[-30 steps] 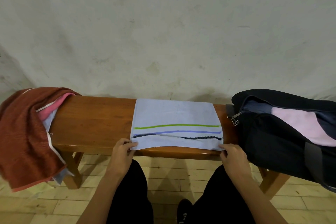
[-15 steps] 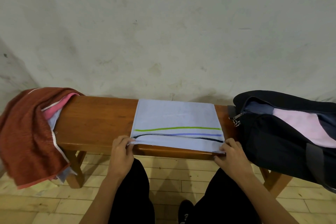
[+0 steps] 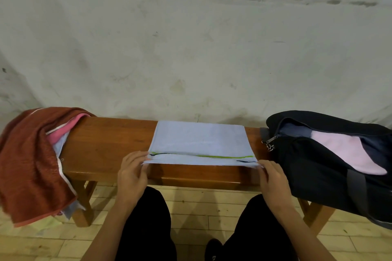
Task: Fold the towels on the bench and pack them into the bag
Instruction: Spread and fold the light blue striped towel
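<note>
Lying mid-tabletop (image 3: 110, 146): pale blue towel (image 3: 199, 140), near corners being pinched by left hand (image 3: 132, 172) and right hand (image 3: 273, 178), fingers clamped on cloth. Crowding left end: rust towel (image 3: 27, 165) over a pink one (image 3: 61, 131). Sitting far right: open dark bag (image 3: 331, 167), holding pink cloth (image 3: 347, 152).

One long brown wooden bench (image 3: 110, 144) stands here. One flat pale-blue towel with a green stripe (image 3: 199, 142) lies on it. One heap of cloths hangs at the bench's end: one rust-red terry towel (image 3: 27, 165), one pink towel (image 3: 58, 131), and one pale-blue cloth (image 3: 59, 146) beneath. One black fabric bag (image 3: 318, 165) holds one light-pink towel (image 3: 343, 150). Two bare hands show: one left hand (image 3: 132, 174), one right hand (image 3: 273, 178).
</note>
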`<state>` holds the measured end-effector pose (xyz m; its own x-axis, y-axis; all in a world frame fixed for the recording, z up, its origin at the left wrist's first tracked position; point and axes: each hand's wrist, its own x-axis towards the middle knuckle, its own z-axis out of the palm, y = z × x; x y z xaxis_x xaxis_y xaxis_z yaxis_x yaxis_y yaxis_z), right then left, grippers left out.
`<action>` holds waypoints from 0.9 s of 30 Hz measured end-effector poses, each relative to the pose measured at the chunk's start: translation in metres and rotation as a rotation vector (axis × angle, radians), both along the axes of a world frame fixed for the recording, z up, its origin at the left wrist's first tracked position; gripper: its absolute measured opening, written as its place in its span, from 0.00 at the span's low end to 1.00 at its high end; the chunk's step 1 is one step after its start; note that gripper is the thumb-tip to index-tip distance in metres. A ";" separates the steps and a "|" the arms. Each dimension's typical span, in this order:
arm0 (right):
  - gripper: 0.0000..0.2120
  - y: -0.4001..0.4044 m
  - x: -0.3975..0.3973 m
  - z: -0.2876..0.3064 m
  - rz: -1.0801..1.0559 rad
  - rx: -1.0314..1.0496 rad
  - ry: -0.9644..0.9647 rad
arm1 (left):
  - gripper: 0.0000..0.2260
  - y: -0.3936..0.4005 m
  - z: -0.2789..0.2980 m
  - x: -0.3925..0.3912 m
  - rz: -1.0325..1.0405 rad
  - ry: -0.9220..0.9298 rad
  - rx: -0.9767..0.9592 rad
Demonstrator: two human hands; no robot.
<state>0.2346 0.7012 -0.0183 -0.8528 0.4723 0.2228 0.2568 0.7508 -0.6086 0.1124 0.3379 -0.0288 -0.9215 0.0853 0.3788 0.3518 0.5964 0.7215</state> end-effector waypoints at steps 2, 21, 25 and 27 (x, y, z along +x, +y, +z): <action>0.09 0.004 -0.013 0.017 -0.017 -0.013 0.105 | 0.08 0.002 0.024 -0.009 -0.007 -0.016 0.060; 0.09 0.024 -0.106 0.196 0.194 0.380 0.252 | 0.15 -0.003 0.213 -0.090 -0.074 0.283 0.086; 0.11 0.025 -0.117 0.227 0.114 0.335 0.245 | 0.05 -0.003 0.234 -0.106 -0.067 0.230 0.097; 0.11 0.022 -0.123 0.241 0.085 0.302 0.255 | 0.05 -0.001 0.243 -0.113 -0.056 0.199 0.132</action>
